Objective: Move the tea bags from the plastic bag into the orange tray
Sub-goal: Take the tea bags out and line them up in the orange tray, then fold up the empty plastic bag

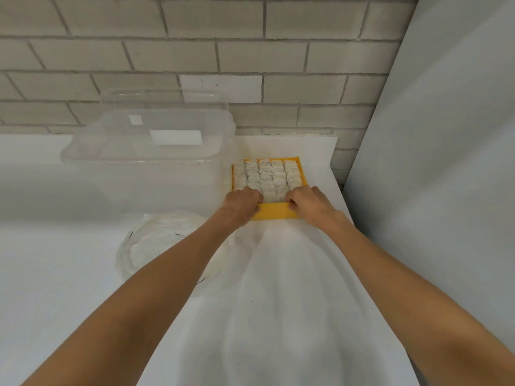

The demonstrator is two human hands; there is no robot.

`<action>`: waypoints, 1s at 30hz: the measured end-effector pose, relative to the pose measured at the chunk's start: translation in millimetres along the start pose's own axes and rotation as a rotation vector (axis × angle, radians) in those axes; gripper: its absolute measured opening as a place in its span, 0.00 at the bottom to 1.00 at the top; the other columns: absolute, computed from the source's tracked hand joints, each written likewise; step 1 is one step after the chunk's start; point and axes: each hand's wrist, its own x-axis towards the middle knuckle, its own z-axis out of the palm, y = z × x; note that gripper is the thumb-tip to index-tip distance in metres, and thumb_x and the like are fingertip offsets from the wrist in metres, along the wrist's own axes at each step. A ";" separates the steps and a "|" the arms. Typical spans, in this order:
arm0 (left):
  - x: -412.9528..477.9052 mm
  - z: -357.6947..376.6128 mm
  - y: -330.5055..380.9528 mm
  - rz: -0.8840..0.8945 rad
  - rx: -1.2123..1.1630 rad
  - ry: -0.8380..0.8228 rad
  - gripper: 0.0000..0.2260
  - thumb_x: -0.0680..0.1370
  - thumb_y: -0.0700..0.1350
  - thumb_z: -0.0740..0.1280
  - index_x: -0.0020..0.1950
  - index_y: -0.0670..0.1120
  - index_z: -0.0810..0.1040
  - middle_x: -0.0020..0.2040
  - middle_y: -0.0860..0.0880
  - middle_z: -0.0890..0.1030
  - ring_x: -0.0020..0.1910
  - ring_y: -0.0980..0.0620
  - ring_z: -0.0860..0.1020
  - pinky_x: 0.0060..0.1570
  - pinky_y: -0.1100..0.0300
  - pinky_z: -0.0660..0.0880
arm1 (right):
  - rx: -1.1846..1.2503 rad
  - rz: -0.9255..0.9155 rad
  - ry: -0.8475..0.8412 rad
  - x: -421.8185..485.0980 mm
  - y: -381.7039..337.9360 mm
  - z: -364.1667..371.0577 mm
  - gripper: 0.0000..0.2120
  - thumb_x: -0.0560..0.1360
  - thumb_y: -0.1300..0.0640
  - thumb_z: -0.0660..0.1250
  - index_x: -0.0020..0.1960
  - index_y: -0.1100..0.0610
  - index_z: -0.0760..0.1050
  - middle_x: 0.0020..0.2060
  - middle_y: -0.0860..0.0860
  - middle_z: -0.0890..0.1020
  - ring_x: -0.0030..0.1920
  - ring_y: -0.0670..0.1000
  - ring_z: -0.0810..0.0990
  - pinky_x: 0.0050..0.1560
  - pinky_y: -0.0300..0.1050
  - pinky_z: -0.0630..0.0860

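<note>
**Both hands clamping the near wall of the filled tray**

The tea bags [266, 174] are lying in the orange tray [274, 212], packed in five rows running from its near wall to its far wall. The tray is sitting flat near the counter's far right corner, its far wall just short of the back edge.

The left hand [242, 201] is gripping the near wall at its left end and the right hand [306, 203] at its right end. Each grip is closing over the rim, with fingers curling down inside among the nearest tea bags and the thumb pressing on the wall's outer face. The fingertips are hiding from view. Both forearms are reaching in from the counter's near edge.

The plastic bag [156, 240] is slumping on the counter [55, 274] to the left of the tray and nearer the front, apart from it. A clear container [145, 162] is standing at the back edge, just beside the tray's left wall. A brick wall [195, 51] is rising behind the counter, and a grey panel [446, 135] is closing off its right side.
</note>
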 end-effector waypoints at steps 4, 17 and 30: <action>9.5 -2.1 -2.0 -0.009 0.001 0.007 0.14 0.81 0.47 0.59 0.66 0.49 0.73 0.63 0.43 0.73 0.62 0.43 0.73 0.57 0.51 0.71 | -0.050 0.012 -0.010 9.4 -2.4 -4.4 0.12 0.79 0.62 0.54 0.51 0.59 0.76 0.49 0.60 0.77 0.45 0.59 0.73 0.41 0.47 0.68; -95.3 -16.0 -36.2 0.146 -0.231 0.339 0.11 0.78 0.47 0.66 0.60 0.48 0.78 0.53 0.49 0.80 0.51 0.47 0.78 0.54 0.51 0.73 | 0.060 -0.259 0.229 -21.0 -67.6 -3.0 0.15 0.77 0.63 0.59 0.62 0.57 0.76 0.56 0.56 0.77 0.57 0.59 0.76 0.56 0.52 0.70; -198.0 38.2 -191.5 -0.541 -0.623 0.252 0.17 0.79 0.37 0.62 0.68 0.44 0.72 0.63 0.40 0.75 0.59 0.40 0.75 0.57 0.52 0.71 | 0.433 -0.138 -0.216 -47.9 -174.9 33.5 0.31 0.77 0.61 0.59 0.77 0.53 0.51 0.62 0.59 0.71 0.64 0.58 0.70 0.62 0.51 0.70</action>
